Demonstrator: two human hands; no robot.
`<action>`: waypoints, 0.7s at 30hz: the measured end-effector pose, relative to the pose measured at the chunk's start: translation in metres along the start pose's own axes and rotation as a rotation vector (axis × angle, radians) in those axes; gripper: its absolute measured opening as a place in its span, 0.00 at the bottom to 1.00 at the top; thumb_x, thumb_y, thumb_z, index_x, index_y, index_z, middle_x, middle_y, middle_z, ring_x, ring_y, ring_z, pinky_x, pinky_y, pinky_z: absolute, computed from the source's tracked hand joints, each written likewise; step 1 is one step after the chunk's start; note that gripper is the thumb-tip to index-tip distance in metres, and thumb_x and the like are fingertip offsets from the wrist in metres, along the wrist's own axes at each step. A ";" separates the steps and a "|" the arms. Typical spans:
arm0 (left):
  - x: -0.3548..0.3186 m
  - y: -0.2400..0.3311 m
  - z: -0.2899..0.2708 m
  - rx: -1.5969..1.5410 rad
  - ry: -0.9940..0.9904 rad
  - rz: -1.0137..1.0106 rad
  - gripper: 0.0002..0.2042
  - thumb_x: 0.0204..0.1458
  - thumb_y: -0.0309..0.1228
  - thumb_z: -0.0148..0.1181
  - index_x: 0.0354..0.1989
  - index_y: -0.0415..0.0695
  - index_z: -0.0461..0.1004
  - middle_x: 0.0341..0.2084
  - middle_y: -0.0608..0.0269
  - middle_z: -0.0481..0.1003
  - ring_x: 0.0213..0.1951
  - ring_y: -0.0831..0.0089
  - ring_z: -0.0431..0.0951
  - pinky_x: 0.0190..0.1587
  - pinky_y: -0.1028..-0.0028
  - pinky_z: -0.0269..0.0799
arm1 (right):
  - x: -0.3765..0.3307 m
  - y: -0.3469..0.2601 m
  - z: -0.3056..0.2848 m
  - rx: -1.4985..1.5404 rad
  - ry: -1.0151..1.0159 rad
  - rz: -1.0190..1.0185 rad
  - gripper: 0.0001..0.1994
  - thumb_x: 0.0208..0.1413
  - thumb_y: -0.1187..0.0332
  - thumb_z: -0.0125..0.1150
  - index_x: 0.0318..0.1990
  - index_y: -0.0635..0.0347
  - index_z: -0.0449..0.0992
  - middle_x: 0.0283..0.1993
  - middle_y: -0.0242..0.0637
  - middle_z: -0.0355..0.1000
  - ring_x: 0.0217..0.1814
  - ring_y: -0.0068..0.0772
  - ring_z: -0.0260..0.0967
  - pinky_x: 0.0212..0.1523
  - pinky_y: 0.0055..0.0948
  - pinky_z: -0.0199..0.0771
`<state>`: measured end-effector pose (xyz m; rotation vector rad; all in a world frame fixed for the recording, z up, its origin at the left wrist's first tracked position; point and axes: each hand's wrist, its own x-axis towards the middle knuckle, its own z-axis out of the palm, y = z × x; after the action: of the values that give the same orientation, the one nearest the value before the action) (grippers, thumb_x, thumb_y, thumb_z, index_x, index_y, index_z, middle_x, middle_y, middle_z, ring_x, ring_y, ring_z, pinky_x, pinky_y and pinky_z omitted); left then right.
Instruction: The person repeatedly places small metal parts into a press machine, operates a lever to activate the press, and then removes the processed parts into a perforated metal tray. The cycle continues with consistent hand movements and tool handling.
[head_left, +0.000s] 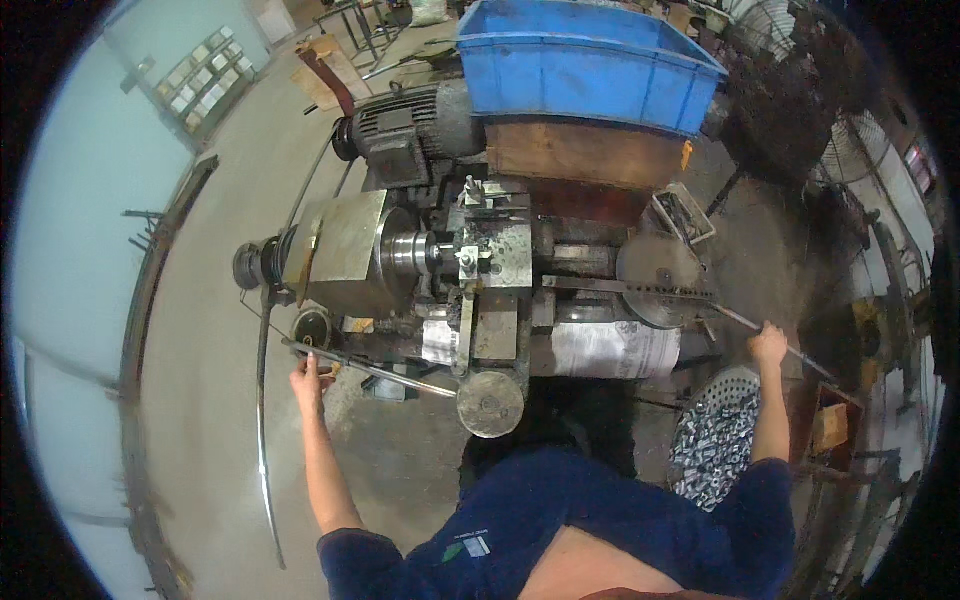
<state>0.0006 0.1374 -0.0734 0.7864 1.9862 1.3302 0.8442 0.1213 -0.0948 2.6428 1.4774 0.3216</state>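
Grimy workshop floor (200, 330), blue plastic crate (585, 65) behind the greasy lathe (470, 270); left hand (308, 378) wraps one steel lever (375, 372), right hand (768, 345) clasps another thin rod (790, 352).

Counted two hands: left hand (308, 376) and right hand (768, 345). Counted one blue bin (585, 65), one motor (405, 128), one lathe (440, 265), one round handwheel (490, 403). Saw two long metal rods, one rod (375, 370) by the left hand, one bar (800, 355) by the right. Saw one basket (715, 435) of small metal parts, too many to count. Two fans (850, 145) at the right.
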 end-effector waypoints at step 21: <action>0.017 -0.024 0.056 -0.053 0.131 0.100 0.09 0.43 0.23 0.52 0.32 0.31 0.65 0.20 0.59 0.70 0.15 0.72 0.69 0.15 0.72 0.64 | -0.180 -0.044 -0.038 0.379 -0.238 0.170 0.21 0.29 0.57 0.54 0.34 0.58 0.70 0.27 0.55 0.70 0.32 0.58 0.68 0.36 0.47 0.67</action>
<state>0.0288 0.1748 -0.1162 0.8008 2.0257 1.5210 0.7075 -0.0095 -0.0907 2.9706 1.3533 -0.2839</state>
